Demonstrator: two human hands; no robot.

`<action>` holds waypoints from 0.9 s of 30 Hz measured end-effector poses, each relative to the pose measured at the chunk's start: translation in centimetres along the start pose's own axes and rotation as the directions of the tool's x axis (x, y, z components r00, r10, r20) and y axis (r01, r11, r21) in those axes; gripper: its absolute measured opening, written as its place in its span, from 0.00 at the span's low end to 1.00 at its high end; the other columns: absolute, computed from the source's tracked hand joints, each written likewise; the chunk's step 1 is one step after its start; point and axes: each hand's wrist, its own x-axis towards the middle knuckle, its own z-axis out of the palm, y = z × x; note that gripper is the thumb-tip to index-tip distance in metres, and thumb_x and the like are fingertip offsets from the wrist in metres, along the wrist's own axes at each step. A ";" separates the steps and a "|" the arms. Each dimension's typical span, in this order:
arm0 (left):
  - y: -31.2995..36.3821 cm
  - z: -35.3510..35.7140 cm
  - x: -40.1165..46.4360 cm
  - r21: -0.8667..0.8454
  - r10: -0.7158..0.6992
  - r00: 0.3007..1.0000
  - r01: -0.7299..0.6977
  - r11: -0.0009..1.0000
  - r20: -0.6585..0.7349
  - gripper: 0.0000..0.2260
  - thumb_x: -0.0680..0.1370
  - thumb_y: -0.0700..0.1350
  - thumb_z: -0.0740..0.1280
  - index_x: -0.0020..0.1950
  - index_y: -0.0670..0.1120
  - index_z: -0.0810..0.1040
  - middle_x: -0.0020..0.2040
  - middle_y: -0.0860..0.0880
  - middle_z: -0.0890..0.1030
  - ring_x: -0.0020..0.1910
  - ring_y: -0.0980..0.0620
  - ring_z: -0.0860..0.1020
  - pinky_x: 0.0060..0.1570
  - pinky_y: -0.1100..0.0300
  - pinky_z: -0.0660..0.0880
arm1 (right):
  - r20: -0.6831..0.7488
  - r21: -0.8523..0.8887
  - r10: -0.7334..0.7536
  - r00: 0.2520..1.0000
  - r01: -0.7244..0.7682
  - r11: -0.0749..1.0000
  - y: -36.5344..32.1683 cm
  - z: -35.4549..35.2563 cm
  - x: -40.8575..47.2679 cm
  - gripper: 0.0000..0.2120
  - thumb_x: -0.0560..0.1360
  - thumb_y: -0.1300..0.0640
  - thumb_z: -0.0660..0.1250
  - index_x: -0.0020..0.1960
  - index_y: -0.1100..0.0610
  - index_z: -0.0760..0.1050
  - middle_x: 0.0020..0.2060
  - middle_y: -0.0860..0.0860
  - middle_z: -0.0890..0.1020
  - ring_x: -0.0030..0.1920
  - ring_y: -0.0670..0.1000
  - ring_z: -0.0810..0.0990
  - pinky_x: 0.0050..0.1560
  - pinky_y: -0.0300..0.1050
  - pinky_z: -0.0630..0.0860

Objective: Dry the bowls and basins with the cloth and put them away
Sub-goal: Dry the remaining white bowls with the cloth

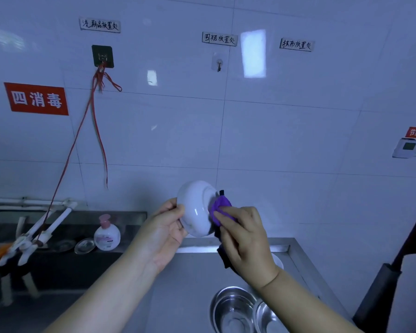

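Observation:
My left hand (165, 227) holds a white bowl (196, 207) by its rim, tipped on its side with the underside facing me, above the steel counter. My right hand (243, 234) presses a purple cloth (220, 207) with a dark trailing end against the bowl's base. Two steel basins sit on the counter below, a larger one (233, 308) and a second one (264, 316) touching its right side. A white dish (277, 260) is partly hidden behind my right wrist.
The steel counter (178, 284) runs along a white tiled wall. To the left is a dark sink (65, 263) with a soap pump bottle (107, 234), a glass lid (85, 246) and a tap (46, 227) tied with red string. A dark object (380, 289) stands at the right.

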 end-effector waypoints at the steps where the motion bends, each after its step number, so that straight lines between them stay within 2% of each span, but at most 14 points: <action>1: -0.2 0.1 0.0 -0.023 -0.007 1.000 0.007 1.000 0.002 0.09 0.78 0.34 0.59 0.45 0.42 0.77 0.43 0.45 0.84 0.43 0.50 0.82 0.50 0.54 0.76 | -0.038 -0.006 0.026 0.999 -0.026 1.000 0.0 -0.2 0.5 0.13 0.76 0.62 0.60 0.59 0.59 0.77 0.55 0.52 0.77 0.45 0.58 0.74 0.55 0.41 0.69; 4: -0.8 0.9 -0.2 -0.051 -0.033 0.999 0.034 0.998 0.033 0.04 0.74 0.35 0.63 0.45 0.42 0.76 0.43 0.43 0.84 0.43 0.50 0.83 0.43 0.57 0.79 | -0.032 -0.005 0.116 0.993 -0.116 0.993 -0.8 -0.1 2.5 0.16 0.78 0.59 0.56 0.61 0.58 0.76 0.56 0.52 0.78 0.48 0.56 0.74 0.58 0.36 0.64; 7: -1.5 1.7 -0.5 -0.057 -0.057 0.998 0.060 0.997 0.040 0.05 0.71 0.37 0.65 0.45 0.42 0.75 0.43 0.44 0.83 0.41 0.52 0.82 0.40 0.61 0.79 | 0.088 -0.028 0.191 0.978 -0.190 0.981 -1.7 1.1 3.1 0.21 0.79 0.54 0.51 0.66 0.57 0.73 0.62 0.49 0.76 0.52 0.53 0.71 0.58 0.43 0.66; 10: -2.1 2.3 -0.5 -0.102 -0.105 0.994 0.103 0.989 -0.011 0.05 0.75 0.36 0.63 0.44 0.45 0.72 0.43 0.45 0.79 0.41 0.52 0.79 0.45 0.60 0.77 | 0.080 -0.073 0.230 0.970 -0.225 0.972 -2.0 1.9 2.3 0.22 0.79 0.53 0.49 0.67 0.55 0.73 0.64 0.47 0.75 0.56 0.52 0.71 0.58 0.48 0.66; 13: -2.0 2.6 -0.5 -0.161 -0.164 0.985 0.154 0.975 -0.048 0.07 0.77 0.37 0.62 0.41 0.46 0.72 0.41 0.46 0.79 0.39 0.52 0.80 0.48 0.58 0.75 | 0.023 -0.136 0.123 0.992 -0.119 0.984 -2.0 2.3 1.3 0.22 0.81 0.51 0.48 0.65 0.55 0.75 0.64 0.49 0.76 0.58 0.54 0.72 0.58 0.50 0.66; 15: -1.9 2.7 -0.6 -0.194 -0.179 0.983 0.167 0.967 -0.046 0.06 0.76 0.36 0.63 0.42 0.45 0.71 0.41 0.45 0.80 0.39 0.52 0.81 0.51 0.57 0.75 | -0.018 -0.161 0.016 1.000 -0.019 0.987 -1.6 2.4 0.7 0.20 0.80 0.53 0.51 0.63 0.56 0.77 0.63 0.51 0.77 0.57 0.57 0.74 0.56 0.53 0.67; 19: -1.7 2.8 -0.7 -0.256 -0.201 0.977 0.175 0.951 -0.076 0.04 0.76 0.34 0.63 0.43 0.41 0.74 0.38 0.45 0.81 0.36 0.52 0.81 0.40 0.61 0.80 | -0.090 -0.166 -0.095 0.991 0.079 0.983 -0.3 2.3 -0.2 0.16 0.80 0.56 0.53 0.61 0.55 0.75 0.60 0.53 0.78 0.55 0.58 0.75 0.51 0.56 0.70; 23: -1.1 2.7 -0.7 -0.377 -0.254 0.963 0.204 0.904 -0.087 0.08 0.79 0.35 0.60 0.51 0.33 0.77 0.45 0.39 0.84 0.41 0.48 0.84 0.41 0.58 0.82 | -0.145 -0.072 0.031 0.989 -0.042 0.997 0.5 2.2 -1.2 0.17 0.82 0.52 0.48 0.63 0.54 0.72 0.64 0.54 0.71 0.58 0.56 0.68 0.57 0.55 0.67; 25: -0.9 2.5 -0.8 -0.389 -0.265 0.962 0.218 0.895 -0.070 0.09 0.79 0.36 0.60 0.53 0.33 0.77 0.46 0.38 0.84 0.41 0.48 0.84 0.41 0.57 0.82 | -0.165 -0.012 0.105 0.981 -0.108 0.994 0.7 2.3 -1.4 0.18 0.82 0.51 0.47 0.64 0.54 0.71 0.64 0.53 0.70 0.58 0.55 0.67 0.59 0.54 0.65; 27: -0.9 2.3 -1.0 -0.388 -0.269 0.962 0.230 0.893 -0.049 0.09 0.79 0.37 0.61 0.53 0.33 0.76 0.47 0.38 0.84 0.43 0.48 0.84 0.43 0.56 0.82 | -0.191 0.022 0.160 0.969 -0.158 0.987 0.7 2.4 -1.5 0.19 0.82 0.51 0.46 0.65 0.53 0.70 0.65 0.51 0.69 0.59 0.53 0.66 0.62 0.49 0.63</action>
